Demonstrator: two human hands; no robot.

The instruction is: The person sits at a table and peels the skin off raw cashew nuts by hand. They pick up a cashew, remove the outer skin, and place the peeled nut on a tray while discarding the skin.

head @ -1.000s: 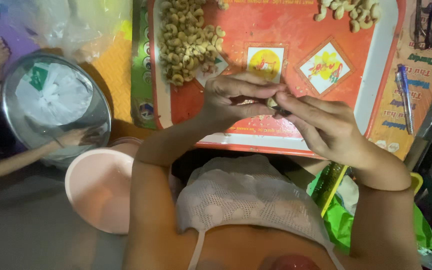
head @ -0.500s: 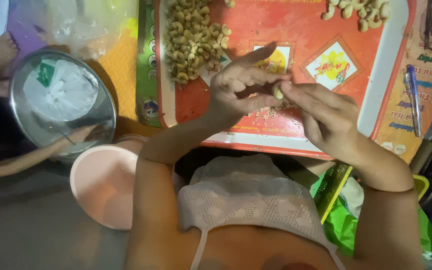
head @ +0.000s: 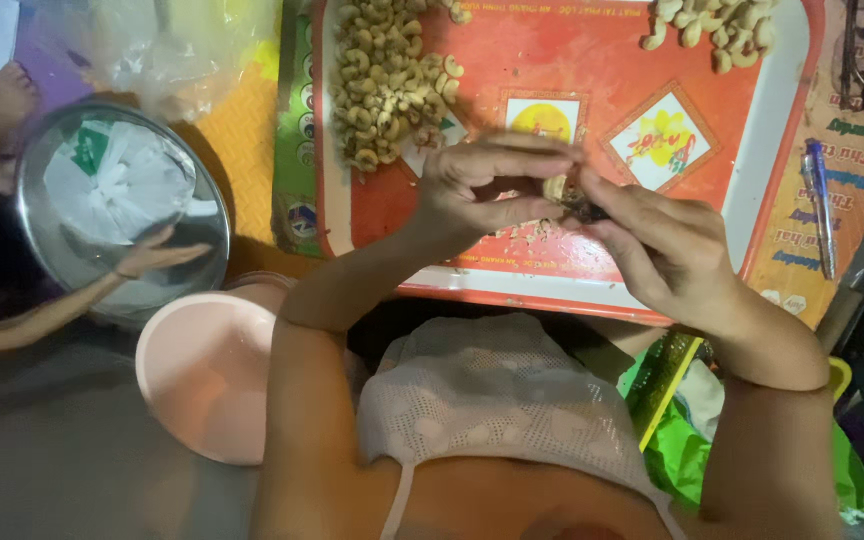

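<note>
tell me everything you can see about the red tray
The red tray is a flat rectangle with rounded corners and a pale raised rim, plastic by its look. Its orange-red floor bears two square printed pictures with yellow middles. It lies level in front of the person, its top edge cut off by the picture. A large pile of cashew nuts rests on its left part and a smaller pile at top right. Crumbs lie near its front edge. The left hand and right hand hover above it.
</note>
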